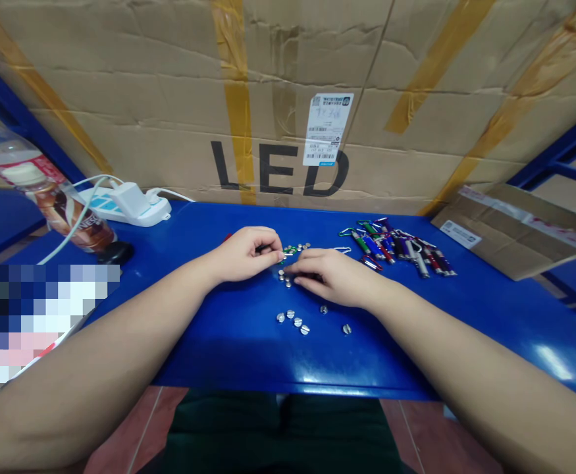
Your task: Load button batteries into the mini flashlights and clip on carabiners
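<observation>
My left hand (254,253) is closed in a pinch over the middle of the blue table, around something small that I cannot make out. Opposite it, my right hand (330,275) has its thumb and forefinger apart, reaching down at small silver button cells (282,274). Its fingertips are slightly blurred. Behind both hands lies a cluster of small green and silver parts (293,249), partly hidden by the fingers. Closer to me are several slotted silver caps (297,322). Right of the hands rests a pile of colourful keychain flashlights (401,247) with carabiner clips.
A large cardboard box (169,99) marked LED stands behind the blue table (228,355). At left are a drink bottle (70,210) and a white power strip (144,209) with cables. A smaller carton (515,230) sits at right.
</observation>
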Demonstrator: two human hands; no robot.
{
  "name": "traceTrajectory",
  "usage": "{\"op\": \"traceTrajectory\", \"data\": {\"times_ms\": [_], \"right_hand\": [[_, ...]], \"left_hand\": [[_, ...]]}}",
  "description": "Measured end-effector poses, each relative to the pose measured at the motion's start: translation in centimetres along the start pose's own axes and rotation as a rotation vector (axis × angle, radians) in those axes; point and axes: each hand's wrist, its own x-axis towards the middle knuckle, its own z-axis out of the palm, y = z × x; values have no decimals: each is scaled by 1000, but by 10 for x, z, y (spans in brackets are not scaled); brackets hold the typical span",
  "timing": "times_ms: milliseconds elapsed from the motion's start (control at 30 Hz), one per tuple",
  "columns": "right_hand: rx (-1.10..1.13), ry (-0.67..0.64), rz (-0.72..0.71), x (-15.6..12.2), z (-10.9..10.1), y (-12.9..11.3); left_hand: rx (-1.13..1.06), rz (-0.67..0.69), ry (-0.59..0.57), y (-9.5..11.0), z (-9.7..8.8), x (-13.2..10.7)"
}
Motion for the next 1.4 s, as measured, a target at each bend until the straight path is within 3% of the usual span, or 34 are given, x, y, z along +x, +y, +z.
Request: {"op": "traceTrajectory", "data": {"times_ms": [200, 567, 900, 1033, 1233, 1400], "right_hand": [[-119, -18, 3, 4, 8, -1], [-116, -122, 167, 6, -2, -2], [-87, -93, 186, 2, -3, 1], [-54, -11, 226, 1, -2, 2], [227, 265, 337, -2, -2, 1], [451, 314, 312, 0, 6, 0]], "left_hand": [[12, -27, 2, -2, 0, 1], [-21, -54, 4, -4, 1, 1], [-44, -64, 12, -4, 0, 0], [-41, -48, -2, -4, 1, 0], [-36, -39, -5, -4, 2, 0], [-22, 8, -17, -3, 4, -1]]}}
